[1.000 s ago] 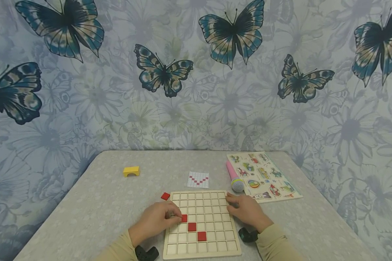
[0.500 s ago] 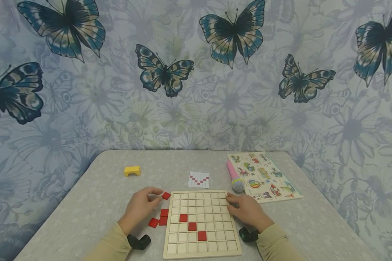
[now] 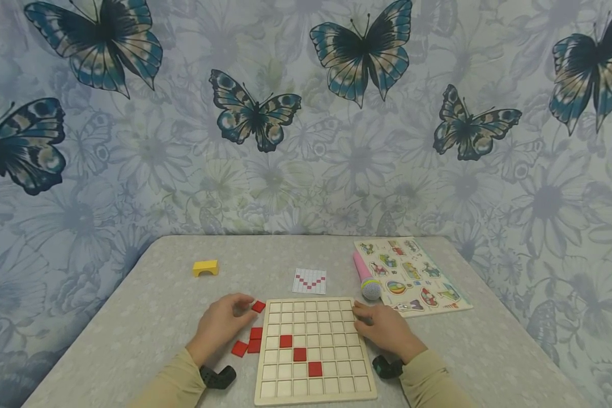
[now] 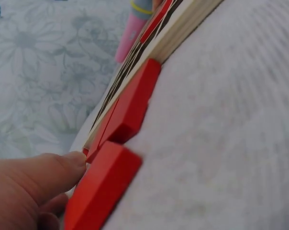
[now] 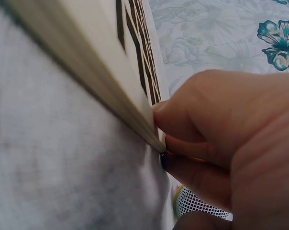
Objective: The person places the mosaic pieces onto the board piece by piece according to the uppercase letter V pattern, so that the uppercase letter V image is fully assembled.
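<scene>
The wooden grid board (image 3: 331, 343) lies flat on the table, with three red square tiles in a diagonal row of its cells; one is the middle tile (image 3: 300, 355). At the board's far left corner, my left hand (image 3: 219, 323) pinches a loose red tile (image 3: 258, 306) by its edges, thumb against index finger; the tile still lies on the table. In the left wrist view my thumb (image 4: 53, 170) covers most of that tile. My right hand (image 3: 387, 328) grips the board's right edge near the far corner, its thumb (image 5: 175, 115) on top.
Several red tiles (image 3: 255, 345) lie left of the board. Behind it is a pattern card (image 3: 309, 281) with a red V of squares. A yellow arch block (image 3: 205, 268) stands far left; a pink toy microphone (image 3: 364, 277) and picture puzzle (image 3: 418, 275) lie at right.
My left hand has left the tile in the board's left part and moved to the loose tile at the far left corner, uncovering other tiles. My right hand stays put.
</scene>
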Action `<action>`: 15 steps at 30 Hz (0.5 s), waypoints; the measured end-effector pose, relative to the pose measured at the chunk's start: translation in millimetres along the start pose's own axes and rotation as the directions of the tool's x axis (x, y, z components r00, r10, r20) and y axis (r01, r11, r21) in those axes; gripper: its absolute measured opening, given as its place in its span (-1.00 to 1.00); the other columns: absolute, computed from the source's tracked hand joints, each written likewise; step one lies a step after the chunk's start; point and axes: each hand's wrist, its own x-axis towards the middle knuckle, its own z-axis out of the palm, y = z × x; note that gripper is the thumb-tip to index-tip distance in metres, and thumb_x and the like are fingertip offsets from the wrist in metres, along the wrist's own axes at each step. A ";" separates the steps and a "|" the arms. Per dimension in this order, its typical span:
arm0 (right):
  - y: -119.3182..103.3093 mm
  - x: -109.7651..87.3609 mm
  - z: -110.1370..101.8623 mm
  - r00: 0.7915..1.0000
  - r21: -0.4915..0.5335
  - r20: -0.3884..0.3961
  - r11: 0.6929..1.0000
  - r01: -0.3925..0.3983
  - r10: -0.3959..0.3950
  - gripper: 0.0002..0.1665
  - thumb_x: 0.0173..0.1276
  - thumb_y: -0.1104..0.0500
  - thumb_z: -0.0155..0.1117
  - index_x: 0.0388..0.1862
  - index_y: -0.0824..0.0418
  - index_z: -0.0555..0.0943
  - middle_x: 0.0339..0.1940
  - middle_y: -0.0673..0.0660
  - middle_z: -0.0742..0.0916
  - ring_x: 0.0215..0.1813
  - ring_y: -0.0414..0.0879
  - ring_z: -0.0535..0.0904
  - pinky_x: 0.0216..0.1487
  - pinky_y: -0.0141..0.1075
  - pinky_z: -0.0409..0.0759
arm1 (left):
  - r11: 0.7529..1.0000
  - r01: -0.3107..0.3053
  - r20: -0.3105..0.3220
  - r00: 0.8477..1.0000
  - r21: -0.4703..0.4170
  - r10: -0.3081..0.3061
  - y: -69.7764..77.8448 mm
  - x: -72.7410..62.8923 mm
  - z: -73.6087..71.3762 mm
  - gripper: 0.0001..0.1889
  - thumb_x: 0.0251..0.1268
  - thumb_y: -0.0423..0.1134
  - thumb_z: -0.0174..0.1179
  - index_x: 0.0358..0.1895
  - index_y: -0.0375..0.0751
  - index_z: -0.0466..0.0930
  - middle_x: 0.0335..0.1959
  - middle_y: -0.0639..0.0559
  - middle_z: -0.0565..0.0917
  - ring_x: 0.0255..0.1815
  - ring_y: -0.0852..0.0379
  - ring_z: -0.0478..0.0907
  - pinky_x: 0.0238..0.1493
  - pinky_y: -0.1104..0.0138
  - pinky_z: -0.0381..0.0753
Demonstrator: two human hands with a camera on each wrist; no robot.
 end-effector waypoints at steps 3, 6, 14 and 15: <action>-0.6 0.4 0.1 1.000 -0.007 -0.004 1.000 -0.012 0.012 -0.53 0.41 0.02 0.37 0.27 0.09 0.69 0.38 -0.04 0.65 -0.49 -0.22 0.51 -0.47 -0.35 0.36 | 0.999 0.036 -0.004 0.999 0.036 -0.036 1.2 1.5 2.4 -0.62 0.17 0.02 0.50 0.03 0.05 0.74 -0.11 0.16 0.76 -0.08 0.12 0.69 -0.11 0.11 0.64; -0.9 0.8 0.4 1.000 -0.004 -0.004 1.000 -0.027 0.027 -0.53 0.41 0.02 0.38 0.27 0.09 0.69 0.39 -0.05 0.64 -0.63 -0.22 0.14 -0.54 -0.33 0.22 | 0.995 0.082 -0.001 0.997 0.064 -0.082 4.1 3.4 5.5 -0.60 0.13 0.12 0.49 -0.01 0.06 0.75 -0.11 0.16 0.74 -0.10 0.14 0.66 -0.15 0.14 0.62; -2.3 0.0 2.0 1.000 -0.015 -0.010 0.999 -0.028 0.028 -0.52 0.40 0.02 0.37 0.27 0.08 0.69 0.39 -0.05 0.64 -0.66 -0.20 0.01 -0.56 -0.33 0.15 | 0.990 0.103 -0.025 0.995 0.096 -0.101 5.8 3.0 10.1 -0.59 0.13 0.15 0.49 -0.01 0.07 0.75 -0.10 0.15 0.71 -0.11 0.15 0.64 -0.15 0.15 0.61; -2.4 0.1 2.2 1.000 -0.012 -0.010 0.999 -0.029 0.029 -0.52 0.40 0.02 0.38 0.27 0.08 0.69 0.39 -0.05 0.64 -0.66 -0.20 0.01 -0.56 -0.32 0.15 | 0.991 0.093 -0.031 0.995 0.095 -0.091 5.6 2.4 10.2 -0.59 0.13 0.13 0.49 0.00 0.06 0.75 -0.10 0.15 0.71 -0.10 0.15 0.64 -0.14 0.15 0.62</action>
